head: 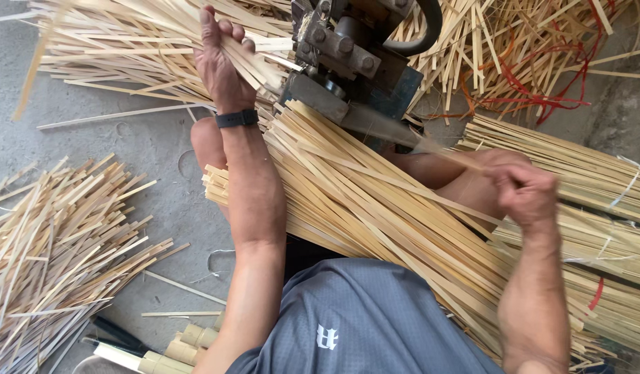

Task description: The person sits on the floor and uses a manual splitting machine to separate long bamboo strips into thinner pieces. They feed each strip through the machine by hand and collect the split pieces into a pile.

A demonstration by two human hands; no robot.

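A thick bundle of pale, flat bamboo strips [375,208] lies across the person's lap. The right hand [526,194] is closed, pinching one thin bamboo strip [448,156] at the dark metal machine [354,62]. Farther off, the left hand [223,66] grips a fistful of pale bamboo slivers [257,62].

Strip bundle [375,208] across lap, machine [354,62] beyond, apparently touching.
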